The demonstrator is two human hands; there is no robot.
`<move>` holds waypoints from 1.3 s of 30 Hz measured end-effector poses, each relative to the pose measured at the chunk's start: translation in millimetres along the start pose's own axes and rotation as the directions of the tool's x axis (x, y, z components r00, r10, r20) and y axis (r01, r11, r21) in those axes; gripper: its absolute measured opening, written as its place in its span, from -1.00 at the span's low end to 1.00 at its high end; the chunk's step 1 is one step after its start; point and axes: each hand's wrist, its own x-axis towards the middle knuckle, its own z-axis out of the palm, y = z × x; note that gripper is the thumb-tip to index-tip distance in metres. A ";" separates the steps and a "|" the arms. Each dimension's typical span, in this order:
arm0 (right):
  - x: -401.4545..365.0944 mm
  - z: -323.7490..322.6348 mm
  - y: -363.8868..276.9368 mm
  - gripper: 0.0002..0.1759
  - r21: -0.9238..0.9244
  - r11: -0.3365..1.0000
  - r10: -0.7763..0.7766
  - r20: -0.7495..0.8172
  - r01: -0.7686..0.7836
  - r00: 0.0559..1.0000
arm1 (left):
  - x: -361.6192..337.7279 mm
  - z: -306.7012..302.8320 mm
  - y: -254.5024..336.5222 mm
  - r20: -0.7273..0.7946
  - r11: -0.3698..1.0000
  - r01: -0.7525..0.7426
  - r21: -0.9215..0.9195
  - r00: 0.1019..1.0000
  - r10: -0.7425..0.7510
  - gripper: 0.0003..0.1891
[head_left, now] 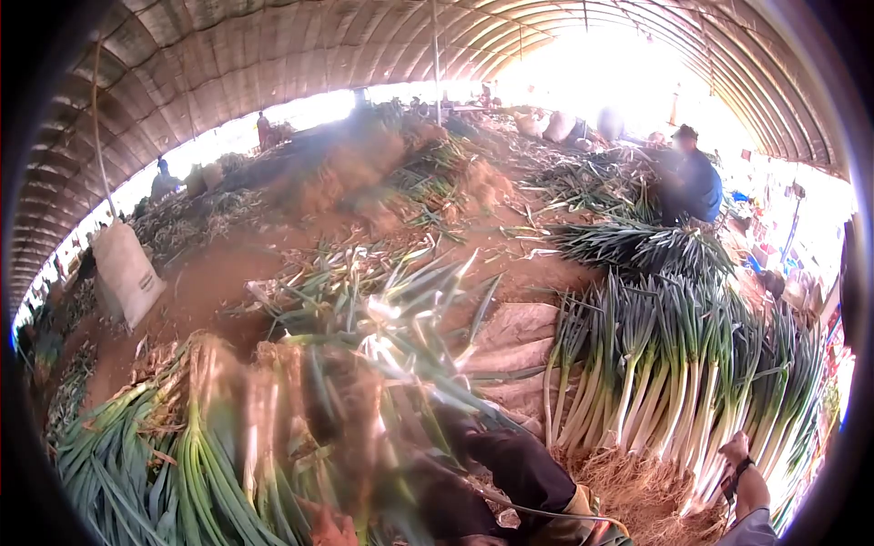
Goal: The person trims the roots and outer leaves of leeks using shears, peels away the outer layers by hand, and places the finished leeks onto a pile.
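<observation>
My right hand (736, 449), with a dark band at the wrist, is at the lower right on the white stems of a row of large green onions (674, 382). Its fingers look curled round a stem there. The onions' leaves point away from me and their roots (637, 478) face my legs. At the bottom edge my left hand (332, 528) shows only in part, beside a heap of unsorted green onions (205, 437) with brown outer leaves. Its fingers are blurred. More loose green onions (391, 318) lie ahead, smeared by glare.
My dark-trousered legs (519, 464) are at bottom centre, next to pale sacking (514, 337). A white sack (127, 273) stands on the left. A person in blue (687, 182) sits by another onion pile (646, 246). Heaps line the arched tunnel (273, 45).
</observation>
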 end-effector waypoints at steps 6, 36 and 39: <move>-27.7 -20.6 -125.6 -0.40 0.104 0.974 -0.217 0.184 0.201 0.959 | 2.6 20.3 -2.8 0.064 0.999 0.038 0.014 0.997 -0.039 -0.46; -306.3 -16.0 -606.3 -0.28 0.873 0.367 -0.811 0.469 0.321 -0.349 | 26.8 77.2 -12.8 -0.067 0.992 0.051 -0.112 0.996 -0.059 -0.51; -302.8 -60.4 -603.8 -0.33 0.857 0.365 -0.775 0.496 0.364 -0.390 | 32.5 58.4 -10.5 -0.082 0.967 0.066 -0.248 0.993 -0.089 -0.48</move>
